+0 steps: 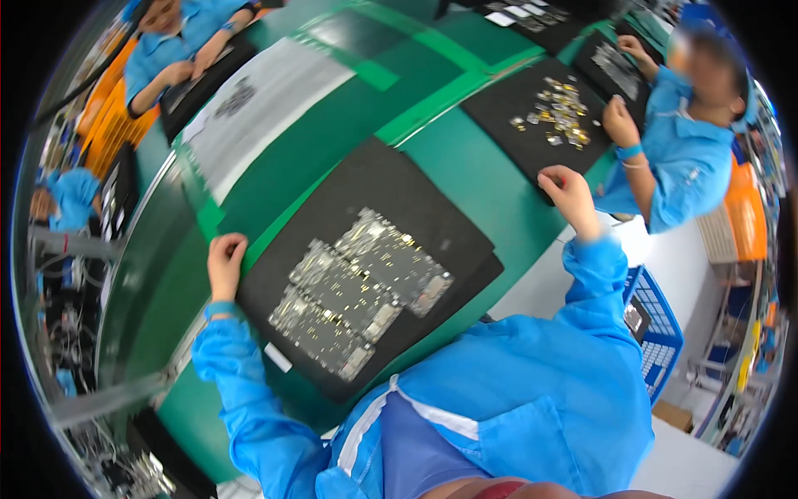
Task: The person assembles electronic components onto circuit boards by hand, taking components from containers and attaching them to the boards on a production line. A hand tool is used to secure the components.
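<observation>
Several dark circuit boards (357, 283) with silver and gold parts lie close together, face up, on a black foam mat (391, 179) in front of me. My left hand (224, 264) is beside the mat's left edge, its fingers curled and pressed together. Whether anything is between them is hidden. Out to the right, my right hand (572, 200) is closed in a pinch at the near corner of a second black mat (499, 104). I cannot make out what its fingertips hold, if anything. Small silver and gold metal pieces (561, 108) lie heaped on that second mat.
A white strip (278, 358) lies by the near mat's lower left edge on the green table (449, 187). Beyond is a white sheet (283, 108). Co-workers in blue sit at right (694, 141) and far left (179, 54). A blue crate (665, 333) stands low at right.
</observation>
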{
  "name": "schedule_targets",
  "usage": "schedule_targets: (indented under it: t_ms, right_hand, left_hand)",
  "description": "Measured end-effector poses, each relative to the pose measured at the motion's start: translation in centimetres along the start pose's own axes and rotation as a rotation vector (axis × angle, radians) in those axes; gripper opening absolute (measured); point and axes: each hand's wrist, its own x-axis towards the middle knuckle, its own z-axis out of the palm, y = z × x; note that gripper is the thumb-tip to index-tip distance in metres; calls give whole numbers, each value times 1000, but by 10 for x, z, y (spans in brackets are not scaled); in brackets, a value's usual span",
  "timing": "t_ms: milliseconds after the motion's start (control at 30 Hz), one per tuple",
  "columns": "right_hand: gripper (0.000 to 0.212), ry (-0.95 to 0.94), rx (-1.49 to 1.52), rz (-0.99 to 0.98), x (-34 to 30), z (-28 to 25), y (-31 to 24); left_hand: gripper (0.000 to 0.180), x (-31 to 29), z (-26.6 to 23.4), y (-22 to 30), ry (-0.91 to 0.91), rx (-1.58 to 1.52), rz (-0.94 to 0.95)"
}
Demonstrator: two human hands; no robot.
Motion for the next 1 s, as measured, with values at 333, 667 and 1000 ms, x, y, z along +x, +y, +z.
schedule_targets:
  t_ms: [333,667,1000]
  right_hand:
    - [16,273,-322,-44,79,-15,21]
    - [21,124,-535,-85,113,26,1]
    - [24,150,-581,-318,128,12,44]
  left_hand:
    - [10,4,1,4,30,-126,-159]
    - [12,-37,-44,40,226,-255,-224]
    - [19,-140,-17,162,-54,-762,-517]
